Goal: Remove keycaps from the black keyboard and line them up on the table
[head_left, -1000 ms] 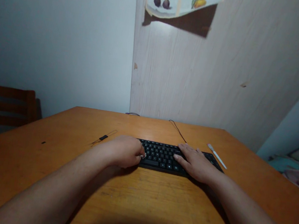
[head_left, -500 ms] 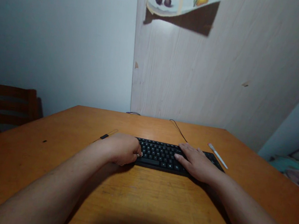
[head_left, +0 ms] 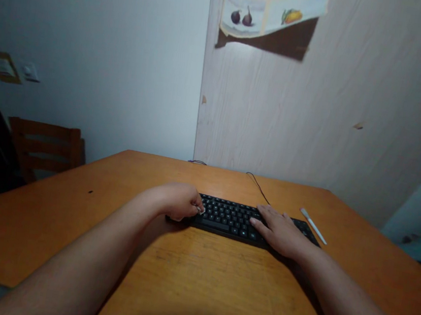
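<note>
A black keyboard (head_left: 222, 215) lies on the wooden table, turned slightly. Over its left part is my left hand (head_left: 181, 201), fingers pinched around a small white piece of tissue or cloth (head_left: 201, 210) that touches the keys. Most of that white piece is hidden in the hand. My right hand (head_left: 280, 231) rests flat across the right part of the keyboard, fingers stretched out and holding nothing. Just beyond the keyboard's right end lies a white brush (head_left: 313, 226).
A thin black cable (head_left: 258, 186) runs from behind the keyboard to the table's far edge. Another bit of cable (head_left: 197, 162) lies at that edge. A small dark speck (head_left: 90, 192) is on the table (head_left: 196, 273) at left. A wooden chair (head_left: 45, 145) stands beyond the left side.
The view has swung left, shifting the scene rightward. My left hand has slid slightly away from me over the keys. The small black tag beside it is now hidden. My right hand stays on the keyboard.
</note>
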Tool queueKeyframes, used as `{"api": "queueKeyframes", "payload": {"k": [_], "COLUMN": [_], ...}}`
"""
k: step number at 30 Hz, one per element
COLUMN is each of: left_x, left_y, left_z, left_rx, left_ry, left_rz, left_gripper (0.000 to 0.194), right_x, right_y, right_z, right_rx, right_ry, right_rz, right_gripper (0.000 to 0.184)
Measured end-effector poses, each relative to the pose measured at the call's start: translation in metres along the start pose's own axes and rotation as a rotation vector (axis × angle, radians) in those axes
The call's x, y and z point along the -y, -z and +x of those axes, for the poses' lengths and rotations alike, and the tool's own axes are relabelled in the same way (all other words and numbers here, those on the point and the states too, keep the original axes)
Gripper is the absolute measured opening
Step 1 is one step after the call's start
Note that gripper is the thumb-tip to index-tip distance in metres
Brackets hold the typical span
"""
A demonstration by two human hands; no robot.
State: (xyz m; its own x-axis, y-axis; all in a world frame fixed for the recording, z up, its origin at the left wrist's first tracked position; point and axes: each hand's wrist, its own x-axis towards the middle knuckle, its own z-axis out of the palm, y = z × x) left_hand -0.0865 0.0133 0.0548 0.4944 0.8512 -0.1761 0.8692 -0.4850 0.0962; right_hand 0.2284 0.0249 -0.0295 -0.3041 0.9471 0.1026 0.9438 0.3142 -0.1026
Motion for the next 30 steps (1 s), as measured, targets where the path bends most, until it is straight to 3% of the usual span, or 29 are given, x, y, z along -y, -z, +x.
{"api": "queueKeyframes", "payload": {"k": [8,12,15,22,30], "left_x": [0.003,0.012,0.018,0.023,0.019], "left_y": [-0.006,-0.01,-0.024,-0.047,-0.047], "left_z": [-0.009,-0.011,-0.011,-0.017,-0.013], "left_rx": [-0.036,-0.214,-0.313,-0.287,-0.244], "left_ry": [0.121,0.206,0.177,0.146,0.088], "left_rz": [-0.024,-0.19,-0.309,-0.511,-0.383], "left_gripper": [0.029,0.028,0.033,0.036,0.02], "right_x": [-0.006,-0.007,-0.008,-0.012,-0.013], "right_y": [-0.007,-0.009,-0.01,-0.013,-0.015], "right_z": [0.004,0.005,0.005,0.007,0.007], "right_rx": [-0.04,-0.055,-0.068,-0.078,-0.071], "right_ry": [0.035,0.037,0.038,0.042,0.039], "right_rz": [-0.004,-0.007,-0.005,-0.014,-0.029], "right_gripper": [0.072,0.071,0.07,0.069,0.072]}}
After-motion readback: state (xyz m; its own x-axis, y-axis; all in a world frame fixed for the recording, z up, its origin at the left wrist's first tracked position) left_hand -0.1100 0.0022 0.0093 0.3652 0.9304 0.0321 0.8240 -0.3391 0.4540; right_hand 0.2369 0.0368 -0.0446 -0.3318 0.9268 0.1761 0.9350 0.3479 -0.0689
